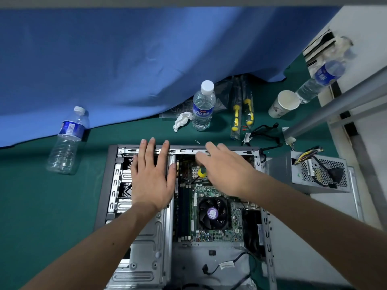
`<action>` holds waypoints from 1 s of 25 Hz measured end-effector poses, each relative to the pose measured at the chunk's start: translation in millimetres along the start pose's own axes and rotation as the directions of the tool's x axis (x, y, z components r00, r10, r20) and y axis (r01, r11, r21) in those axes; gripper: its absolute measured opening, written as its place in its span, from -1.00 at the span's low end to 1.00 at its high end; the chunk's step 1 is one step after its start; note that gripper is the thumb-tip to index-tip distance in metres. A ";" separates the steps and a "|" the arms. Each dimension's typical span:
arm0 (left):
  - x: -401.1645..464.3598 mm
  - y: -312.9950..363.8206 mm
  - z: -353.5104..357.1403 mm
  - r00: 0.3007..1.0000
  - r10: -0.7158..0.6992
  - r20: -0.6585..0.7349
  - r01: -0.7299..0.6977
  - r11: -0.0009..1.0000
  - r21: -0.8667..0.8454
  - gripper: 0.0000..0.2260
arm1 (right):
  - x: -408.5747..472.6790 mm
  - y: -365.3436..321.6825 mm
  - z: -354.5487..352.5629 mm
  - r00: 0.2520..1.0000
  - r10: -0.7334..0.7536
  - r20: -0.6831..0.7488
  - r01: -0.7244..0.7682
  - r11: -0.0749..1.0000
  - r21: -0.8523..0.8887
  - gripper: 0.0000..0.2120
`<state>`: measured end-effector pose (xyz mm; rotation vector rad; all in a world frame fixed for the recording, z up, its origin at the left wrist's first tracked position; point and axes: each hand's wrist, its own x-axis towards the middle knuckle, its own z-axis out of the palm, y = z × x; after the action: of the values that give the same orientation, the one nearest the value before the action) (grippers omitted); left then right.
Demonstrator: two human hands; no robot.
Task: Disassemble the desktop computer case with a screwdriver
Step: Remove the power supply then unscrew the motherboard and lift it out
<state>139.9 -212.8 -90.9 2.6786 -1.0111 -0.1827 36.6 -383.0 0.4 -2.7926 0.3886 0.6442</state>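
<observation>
The open desktop computer case (146,248) lies flat on the green table, its motherboard (209,191) and black CPU fan (212,213) exposed. My left hand (151,174) rests flat, fingers straight, on the metal drive cage at the case's far left. My right hand (226,170) hovers over the motherboard's far end with fingers spread. Under its palm shows the yellow-and-black handle of a screwdriver (201,173), its shaft angled down onto the board. Whether my right hand holds it is hidden.
A removed power supply (314,172) with cables sits right of the case. Two water bottles (203,105) (67,141), a third bottle (320,80), a paper cup (284,103), packaged yellow screwdrivers (243,114), crumpled tissue (181,121), a loose screw (197,141) and blue cloth (125,59) lie beyond.
</observation>
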 end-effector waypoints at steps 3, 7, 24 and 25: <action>-0.5 0.5 0.4 1.000 0.004 0.004 -0.004 1.000 -0.007 -0.48 | -5.9 -1.3 5.7 1.000 0.012 0.004 -0.012 0.996 0.086 -0.65; -0.3 -0.1 0.6 1.000 0.005 0.014 -0.005 1.000 0.005 -0.48 | -8.9 -9.2 16.3 0.991 0.100 -0.084 -0.100 0.995 -0.006 -0.83; 0.3 0.5 -0.5 1.000 -0.004 0.016 0.003 1.000 0.018 -0.48 | -22.1 4.1 30.5 0.954 0.287 -0.090 -0.251 0.925 0.286 -0.64; 0.7 0.6 -0.8 1.000 -0.003 0.018 0.003 1.000 0.016 -0.48 | -20.0 5.2 29.2 0.958 0.259 -0.120 -0.212 0.928 0.307 -0.71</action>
<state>140.3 -213.5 -89.9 2.6975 -1.0179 -0.2000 6.3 -375.1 -16.9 -2.5397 0.7948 0.3739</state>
